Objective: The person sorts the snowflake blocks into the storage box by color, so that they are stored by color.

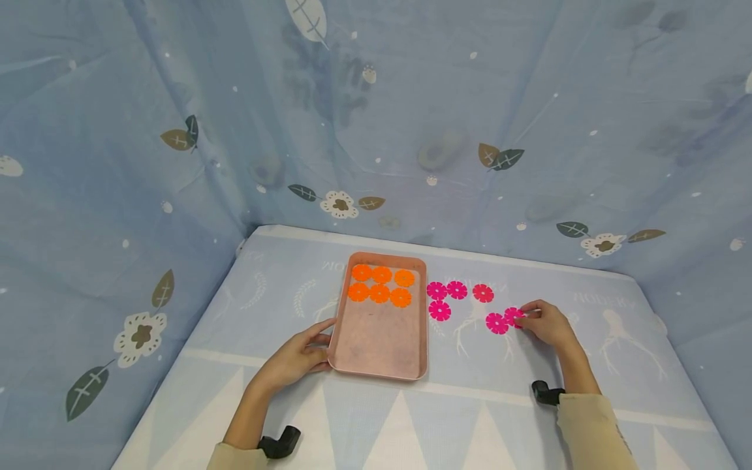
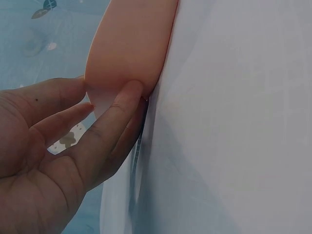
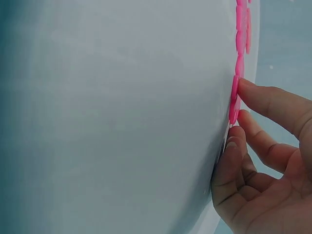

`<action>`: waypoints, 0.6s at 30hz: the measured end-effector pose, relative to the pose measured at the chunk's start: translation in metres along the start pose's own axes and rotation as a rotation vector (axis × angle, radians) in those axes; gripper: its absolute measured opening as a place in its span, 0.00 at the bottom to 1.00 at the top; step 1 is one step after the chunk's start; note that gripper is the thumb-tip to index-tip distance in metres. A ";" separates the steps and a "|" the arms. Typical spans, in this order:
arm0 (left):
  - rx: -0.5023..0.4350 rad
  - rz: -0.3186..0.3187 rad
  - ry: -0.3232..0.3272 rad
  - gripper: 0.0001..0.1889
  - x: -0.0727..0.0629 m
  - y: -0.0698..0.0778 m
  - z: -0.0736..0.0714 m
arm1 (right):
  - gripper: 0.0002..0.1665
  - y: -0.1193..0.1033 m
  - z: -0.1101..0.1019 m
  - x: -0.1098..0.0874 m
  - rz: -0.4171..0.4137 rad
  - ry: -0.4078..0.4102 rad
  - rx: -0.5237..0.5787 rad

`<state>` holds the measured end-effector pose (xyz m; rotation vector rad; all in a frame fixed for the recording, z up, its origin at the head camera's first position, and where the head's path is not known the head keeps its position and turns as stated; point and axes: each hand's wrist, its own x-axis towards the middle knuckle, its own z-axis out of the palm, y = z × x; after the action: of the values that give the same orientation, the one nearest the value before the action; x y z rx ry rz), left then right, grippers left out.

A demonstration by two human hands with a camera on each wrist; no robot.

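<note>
At the middle of the table lies a shallow pink tray with several orange notched discs in two rows at its far end. My left hand rests at the tray's left side near the close corner. In the left wrist view its fingers touch the outer wall and rim of the tray. Right of the tray, my right hand pinches a pink notched disc by its edge. That disc overlaps another pink disc. Fingertips touch the pinched disc in the right wrist view.
Three pink discs lie close along the tray's right edge. A redder disc sits to their right. Patterned cloth covers the table, and blue curtains hang behind and at both sides. A black wrist mount is on the left forearm.
</note>
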<state>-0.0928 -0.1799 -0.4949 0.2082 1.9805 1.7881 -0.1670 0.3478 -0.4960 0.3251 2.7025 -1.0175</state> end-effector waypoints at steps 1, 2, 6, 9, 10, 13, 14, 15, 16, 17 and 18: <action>0.000 0.000 -0.001 0.33 0.000 0.000 0.000 | 0.25 0.000 0.000 0.000 0.004 -0.004 0.003; 0.000 0.000 -0.002 0.33 0.000 0.000 0.000 | 0.25 -0.001 0.000 0.000 0.006 -0.009 0.004; -0.004 0.004 -0.011 0.33 0.001 -0.001 -0.001 | 0.25 -0.002 -0.003 0.000 0.006 -0.018 0.004; -0.004 0.008 -0.016 0.33 0.001 -0.001 -0.002 | 0.24 -0.002 -0.005 -0.001 -0.002 -0.015 0.026; -0.004 0.008 -0.016 0.33 0.001 -0.001 -0.002 | 0.23 -0.002 -0.005 0.000 -0.007 -0.012 0.035; -0.004 0.011 -0.016 0.33 0.001 -0.002 -0.002 | 0.21 -0.001 -0.007 0.000 -0.006 0.000 0.072; -0.006 0.011 -0.017 0.33 0.001 -0.003 -0.002 | 0.20 0.000 -0.007 0.000 -0.005 0.003 0.079; -0.007 0.011 -0.018 0.33 0.001 -0.003 -0.002 | 0.20 0.000 -0.007 0.001 -0.002 0.003 0.092; -0.009 0.013 -0.020 0.33 0.001 -0.003 -0.002 | 0.19 0.001 -0.006 0.001 0.001 0.001 0.100; -0.010 0.013 -0.022 0.33 0.001 -0.003 -0.002 | 0.19 0.002 -0.006 0.001 0.011 -0.002 0.113; -0.011 0.013 -0.023 0.33 0.000 -0.003 -0.002 | 0.18 0.002 -0.006 0.001 0.016 -0.005 0.124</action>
<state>-0.0935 -0.1822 -0.4975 0.2367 1.9572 1.7964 -0.1684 0.3536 -0.4933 0.3646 2.6337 -1.1819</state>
